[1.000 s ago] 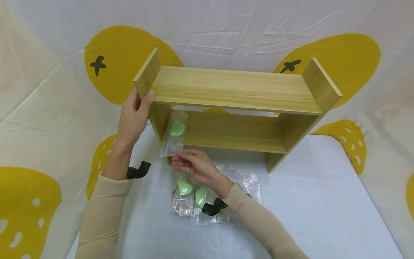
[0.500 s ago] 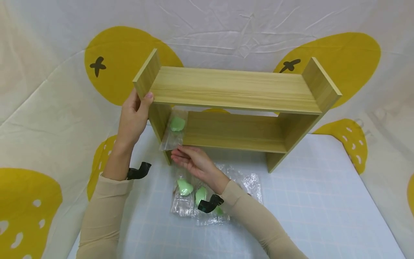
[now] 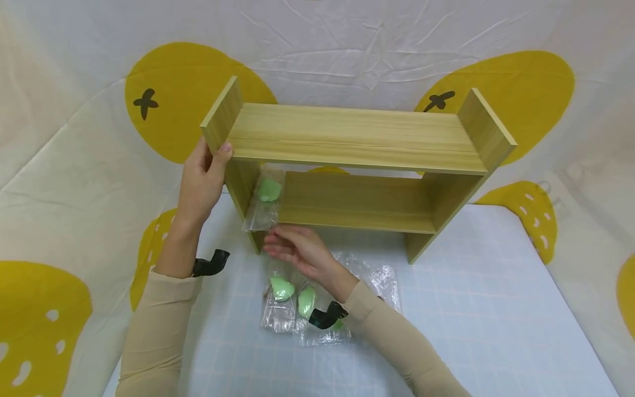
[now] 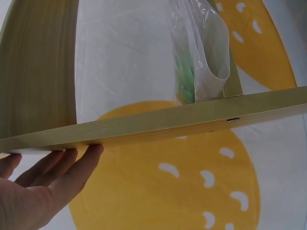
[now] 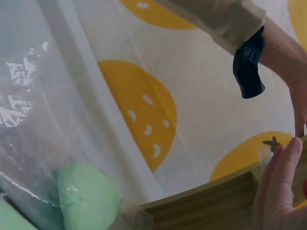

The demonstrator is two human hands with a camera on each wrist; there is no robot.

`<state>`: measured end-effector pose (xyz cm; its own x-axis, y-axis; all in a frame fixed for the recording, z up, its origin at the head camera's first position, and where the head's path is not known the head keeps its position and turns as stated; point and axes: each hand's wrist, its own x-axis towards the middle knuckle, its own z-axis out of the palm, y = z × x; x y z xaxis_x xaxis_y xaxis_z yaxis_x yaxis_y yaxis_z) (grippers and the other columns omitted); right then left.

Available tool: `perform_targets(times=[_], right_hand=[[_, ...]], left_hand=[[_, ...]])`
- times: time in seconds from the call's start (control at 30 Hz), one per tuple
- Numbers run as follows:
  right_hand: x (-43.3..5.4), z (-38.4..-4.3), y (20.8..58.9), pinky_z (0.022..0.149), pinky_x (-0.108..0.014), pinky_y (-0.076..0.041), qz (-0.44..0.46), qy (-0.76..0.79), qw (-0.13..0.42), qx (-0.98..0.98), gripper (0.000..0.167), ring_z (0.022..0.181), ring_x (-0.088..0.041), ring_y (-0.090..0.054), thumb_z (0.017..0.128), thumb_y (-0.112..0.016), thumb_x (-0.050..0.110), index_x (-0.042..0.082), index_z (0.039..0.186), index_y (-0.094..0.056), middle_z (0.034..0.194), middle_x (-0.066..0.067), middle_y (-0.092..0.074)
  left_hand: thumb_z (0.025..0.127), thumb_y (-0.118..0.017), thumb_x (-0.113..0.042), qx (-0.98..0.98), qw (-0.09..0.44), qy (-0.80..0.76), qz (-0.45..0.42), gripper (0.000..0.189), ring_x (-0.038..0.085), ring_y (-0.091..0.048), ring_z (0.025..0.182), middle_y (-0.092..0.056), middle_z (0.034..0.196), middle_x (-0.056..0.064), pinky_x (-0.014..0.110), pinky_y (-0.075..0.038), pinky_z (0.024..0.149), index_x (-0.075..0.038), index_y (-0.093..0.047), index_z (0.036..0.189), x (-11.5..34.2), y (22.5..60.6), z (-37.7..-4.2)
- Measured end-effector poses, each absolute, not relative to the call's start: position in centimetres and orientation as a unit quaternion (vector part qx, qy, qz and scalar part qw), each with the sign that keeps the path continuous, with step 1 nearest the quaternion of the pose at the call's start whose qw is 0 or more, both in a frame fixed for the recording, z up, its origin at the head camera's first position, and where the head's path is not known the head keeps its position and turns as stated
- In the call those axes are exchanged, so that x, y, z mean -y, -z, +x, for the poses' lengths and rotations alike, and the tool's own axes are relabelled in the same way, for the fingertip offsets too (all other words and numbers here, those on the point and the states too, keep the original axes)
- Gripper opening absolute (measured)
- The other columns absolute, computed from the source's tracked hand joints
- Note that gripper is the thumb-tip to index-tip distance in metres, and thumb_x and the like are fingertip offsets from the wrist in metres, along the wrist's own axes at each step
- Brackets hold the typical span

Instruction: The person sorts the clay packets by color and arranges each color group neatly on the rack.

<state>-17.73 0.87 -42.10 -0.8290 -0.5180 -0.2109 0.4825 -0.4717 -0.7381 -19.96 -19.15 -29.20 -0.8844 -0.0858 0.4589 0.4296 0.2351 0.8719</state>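
My left hand [image 3: 202,179] grips the left side panel of a wooden shelf [image 3: 357,138], thumb on the inner side. The left wrist view shows its fingers [image 4: 72,167] against the panel's outer face. A clear plastic bag [image 3: 258,215] with a pale green lump [image 3: 269,189] inside lies at the left end of the lower board, its end hanging past the front edge. My right hand [image 3: 302,251] pinches that bag's near corner between thumb and fingertips. In the left wrist view, the bag [image 4: 211,57] stands close to the side panel.
In front of the shelf, more clear bags [image 3: 280,320] with pale green lumps [image 3: 306,302] lie on the checked cloth [image 3: 476,331], partly under my right forearm. A white curtain with yellow shapes hangs close behind. Black straps [image 3: 210,263] circle both wrists.
My right hand has shifted slightly up, and the bag has gone a little farther back onto the lower board. The left hand and shelf keep their place.
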Motion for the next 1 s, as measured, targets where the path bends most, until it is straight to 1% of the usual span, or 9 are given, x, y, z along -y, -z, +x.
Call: perform_targets(times=[0.13,0.2,0.3,0.37,0.43,0.5,0.63,0.77,1.0], right_hand=[[-1.8,-17.3,42.1,0.084,-0.038,-0.056,-0.043,0.841,0.292,-0.453,0.031,0.088,-0.025,-0.072,0.102,-0.055,0.005,-0.016,0.124,-0.055,0.1,-0.016,-0.071],[-2.4,-17.1,42.2,0.085,-0.04,-0.055,-0.06,0.833,0.286,-0.47,0.035,0.09,-0.026,-0.071,0.102,-0.056,0.006,-0.019,0.127,-0.051,0.105,-0.02,-0.069],[-3.5,-16.7,42.4,0.086,-0.045,-0.054,-0.095,0.819,0.27,-0.497,0.035,0.092,-0.029,-0.071,0.101,-0.058,0.006,-0.018,0.126,-0.053,0.114,-0.028,-0.064],[-4.2,-16.4,42.4,0.087,-0.048,-0.054,-0.12,0.808,0.261,-0.514,0.032,0.095,-0.031,-0.07,0.101,-0.059,0.008,-0.014,0.124,-0.057,0.118,-0.032,-0.061],[-4.9,-16.1,42.4,0.087,-0.051,-0.053,-0.144,0.798,0.251,-0.529,0.03,0.097,-0.034,-0.069,0.101,-0.059,0.009,-0.01,0.123,-0.059,0.119,-0.032,-0.061],[-5.7,-15.9,42.4,0.087,-0.052,-0.053,-0.158,0.792,0.24,-0.538,0.029,0.099,-0.037,-0.068,0.1,-0.06,0.009,-0.008,0.124,-0.059,0.117,-0.028,-0.064],[-7.1,-15.5,42.3,0.087,-0.053,-0.053,-0.167,0.785,0.226,-0.553,0.031,0.103,-0.043,-0.066,0.1,-0.059,0.008,-0.008,0.126,-0.058,0.118,-0.026,-0.064],[-8.6,-15.2,42.0,0.088,-0.051,-0.053,-0.17,0.771,0.214,-0.575,0.032,0.106,-0.044,-0.064,0.101,-0.059,0.011,-0.007,0.127,-0.058,0.121,-0.028,-0.063],[-11.1,-14.8,42.0,0.087,-0.052,-0.053,-0.181,0.747,0.175,-0.615,0.032,0.107,-0.048,-0.061,0.099,-0.064,0.015,-0.003,0.126,-0.062,0.118,-0.021,-0.066]], left_hand=[[0.103,-0.055,-0.035,0.76,0.215,0.604,-0.111,0.044,0.025,-0.057,0.108,-0.059,0.129,0.01,0.034,-0.049,0.087,-0.018,-0.053,0.143,19.2,29.2,-20.0],[0.103,-0.055,-0.034,0.758,0.214,0.606,-0.114,0.044,0.025,-0.057,0.108,-0.059,0.13,0.011,0.034,-0.049,0.087,-0.018,-0.053,0.143,19.1,29.2,-20.0],[0.103,-0.055,-0.034,0.756,0.214,0.608,-0.118,0.044,0.025,-0.057,0.108,-0.059,0.13,0.011,0.035,-0.049,0.088,-0.018,-0.053,0.144,19.0,29.2,-20.1],[0.103,-0.056,-0.034,0.755,0.216,0.608,-0.118,0.044,0.025,-0.057,0.108,-0.059,0.13,0.01,0.035,-0.048,0.088,-0.018,-0.054,0.143,19.0,29.2,-20.1],[0.103,-0.056,-0.034,0.755,0.218,0.607,-0.118,0.043,0.024,-0.057,0.108,-0.059,0.13,0.009,0.034,-0.048,0.088,-0.018,-0.054,0.143,19.0,29.2,-20.1],[0.103,-0.056,-0.034,0.755,0.22,0.606,-0.118,0.043,0.024,-0.057,0.108,-0.059,0.13,0.009,0.034,-0.048,0.088,-0.019,-0.054,0.143,19.1,29.2,-20.0],[0.103,-0.056,-0.034,0.757,0.219,0.605,-0.116,0.044,0.024,-0.057,0.108,-0.059,0.131,0.008,0.035,-0.048,0.088,-0.019,-0.053,0.144,19.1,29.2,-19.9],[0.103,-0.056,-0.034,0.756,0.217,0.606,-0.117,0.044,0.024,-0.057,0.109,-0.059,0.131,0.008,0.035,-0.048,0.088,-0.019,-0.053,0.144,19.0,29.2,-20.0],[0.103,-0.055,-0.035,0.757,0.215,0.607,-0.114,0.044,0.024,-0.057,0.109,-0.059,0.131,0.008,0.035,-0.048,0.089,-0.019,-0.053,0.144,19.0,29.1,-20.0]])
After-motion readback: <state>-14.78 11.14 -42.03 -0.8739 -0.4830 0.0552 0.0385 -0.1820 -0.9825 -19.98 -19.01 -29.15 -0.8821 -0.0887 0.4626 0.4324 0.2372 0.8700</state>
